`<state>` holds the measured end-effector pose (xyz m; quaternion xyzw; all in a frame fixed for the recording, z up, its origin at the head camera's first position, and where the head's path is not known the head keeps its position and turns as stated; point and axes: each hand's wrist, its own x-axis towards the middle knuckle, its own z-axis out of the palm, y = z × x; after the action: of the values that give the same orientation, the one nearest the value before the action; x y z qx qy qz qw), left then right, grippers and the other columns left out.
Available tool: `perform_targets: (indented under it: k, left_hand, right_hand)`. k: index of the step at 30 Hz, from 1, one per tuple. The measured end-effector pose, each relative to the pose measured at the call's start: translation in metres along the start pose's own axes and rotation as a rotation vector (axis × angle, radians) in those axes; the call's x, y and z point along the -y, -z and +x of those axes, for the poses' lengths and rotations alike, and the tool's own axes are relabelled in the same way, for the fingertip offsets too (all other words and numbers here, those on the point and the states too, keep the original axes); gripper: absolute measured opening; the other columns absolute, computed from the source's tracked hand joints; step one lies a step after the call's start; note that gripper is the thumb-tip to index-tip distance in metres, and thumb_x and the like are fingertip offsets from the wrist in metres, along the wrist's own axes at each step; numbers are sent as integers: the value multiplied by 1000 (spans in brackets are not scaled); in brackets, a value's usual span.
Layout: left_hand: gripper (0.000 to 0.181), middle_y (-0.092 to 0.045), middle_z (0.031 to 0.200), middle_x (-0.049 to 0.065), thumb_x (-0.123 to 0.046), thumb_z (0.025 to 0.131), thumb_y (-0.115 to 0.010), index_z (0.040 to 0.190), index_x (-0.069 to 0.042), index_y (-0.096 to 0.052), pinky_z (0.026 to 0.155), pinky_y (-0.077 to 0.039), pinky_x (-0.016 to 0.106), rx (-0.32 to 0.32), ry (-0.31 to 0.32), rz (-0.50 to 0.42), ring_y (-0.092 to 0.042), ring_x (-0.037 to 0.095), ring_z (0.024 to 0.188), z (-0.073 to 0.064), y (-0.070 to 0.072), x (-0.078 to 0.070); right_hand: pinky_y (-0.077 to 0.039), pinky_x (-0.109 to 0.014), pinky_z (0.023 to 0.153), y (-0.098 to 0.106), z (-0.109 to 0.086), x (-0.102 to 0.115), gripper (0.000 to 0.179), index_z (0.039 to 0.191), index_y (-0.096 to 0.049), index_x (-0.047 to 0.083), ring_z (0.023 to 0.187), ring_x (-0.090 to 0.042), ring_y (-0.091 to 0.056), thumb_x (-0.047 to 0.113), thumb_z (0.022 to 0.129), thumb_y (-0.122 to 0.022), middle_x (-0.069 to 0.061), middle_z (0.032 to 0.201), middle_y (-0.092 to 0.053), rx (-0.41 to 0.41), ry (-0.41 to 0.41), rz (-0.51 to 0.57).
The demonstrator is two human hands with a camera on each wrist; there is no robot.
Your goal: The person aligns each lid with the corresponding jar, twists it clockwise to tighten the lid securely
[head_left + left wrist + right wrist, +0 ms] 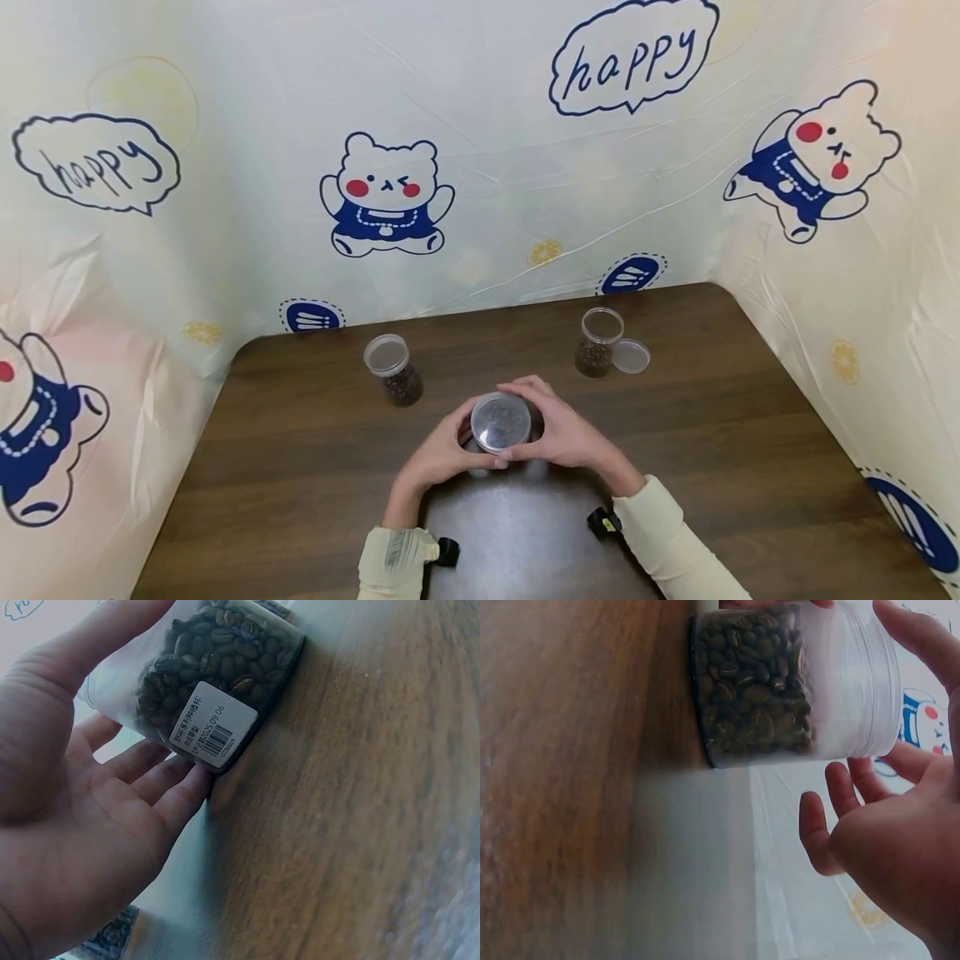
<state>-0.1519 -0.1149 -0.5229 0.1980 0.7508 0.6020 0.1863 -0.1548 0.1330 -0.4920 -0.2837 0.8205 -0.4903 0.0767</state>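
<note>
A clear plastic jar (757, 682) partly filled with roasted coffee beans stands on the table in front of me, its clear lid (501, 422) on top. My left hand (442, 450) holds the jar from the left, fingers curled around its side. In the left wrist view a white label (214, 726) with a barcode and printed date shows low on the jar. From the right, my right hand (558, 429) grips at the lid's rim, thumb on the near side and fingers on the far side. In the right wrist view its lower fingers (814, 825) stand away from the jar.
Behind to the left stands a lidded jar of beans (395, 371). An uncovered jar of beans (597, 343) stands at the back right, with a loose clear lid (631, 356) beside it. A patterned curtain (480, 167) surrounds the far and side edges of the wooden table (300, 483).
</note>
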Motion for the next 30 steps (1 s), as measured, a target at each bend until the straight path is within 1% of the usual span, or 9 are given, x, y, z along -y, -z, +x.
perform_targets:
  k: [5,7,12,16,19,21,24,27,30]
  left_hand:
    - [89,-53,156,2,-18,82,-93,156,-29,-45,113,-44,19,6,4,12,-53,24,144,-1,1,-2]
    - [90,-52,157,5,-18,82,-92,157,-26,-43,113,-44,18,13,-5,10,-52,28,145,-1,1,-2]
    - [89,-49,159,12,-14,84,-90,159,-19,-42,111,-44,16,20,-18,13,-49,33,146,-1,2,-1]
    - [88,-51,158,12,-11,84,-90,158,-19,-43,110,-44,16,16,-17,19,-50,33,145,0,3,1]
    - [88,-52,157,12,-10,83,-90,158,-19,-44,109,-45,16,16,-17,18,-51,32,144,0,3,1]
    - [89,-52,156,13,-9,82,-90,158,-18,-44,109,-45,16,19,-16,12,-51,32,143,0,3,1]
    - [88,-52,156,14,-11,84,-90,158,-17,-43,109,-45,16,23,-24,15,-52,33,142,-1,4,0]
    - [88,-51,157,13,-15,85,-90,159,-17,-42,111,-44,16,23,-25,28,-51,33,144,-1,3,-1]
    - [88,-49,159,10,-17,85,-90,159,-20,-42,113,-42,17,20,-25,33,-49,31,147,-1,2,1]
  right_hand:
    - [-50,-48,103,-8,-3,14,88,151,-54,11,125,-23,-52,42,78,-94,-5,140,-53,-85,-68,-121]
    - [-50,-48,101,-12,-4,19,90,151,-53,10,124,-23,-50,45,78,-92,-5,139,-53,-108,-92,-175]
    - [-45,-47,101,-18,-6,26,91,150,-54,6,121,-24,-48,46,77,-92,-8,136,-54,-150,-116,-250]
    - [-40,-44,98,-26,-5,30,90,143,-58,4,117,-25,-49,48,73,-95,-10,128,-57,-226,-135,-278]
    - [-40,-42,95,-34,-4,34,91,137,-59,3,110,-26,-50,54,71,-95,-11,121,-58,-295,-174,-341]
    - [-40,-43,94,-38,-5,36,93,136,-59,2,107,-27,-50,58,71,-93,-12,119,-58,-312,-190,-385]
    - [-41,-45,95,-37,-5,34,96,141,-56,2,113,-28,-49,58,72,-92,-13,124,-56,-282,-168,-384]
    - [-40,-48,102,-29,-5,27,99,151,-50,6,125,-28,-46,52,75,-93,-11,137,-52,-191,-116,-301]
    - [-39,-51,106,-20,-3,18,101,158,-44,11,132,-27,-43,46,77,-94,-9,147,-48,-101,-58,-232]
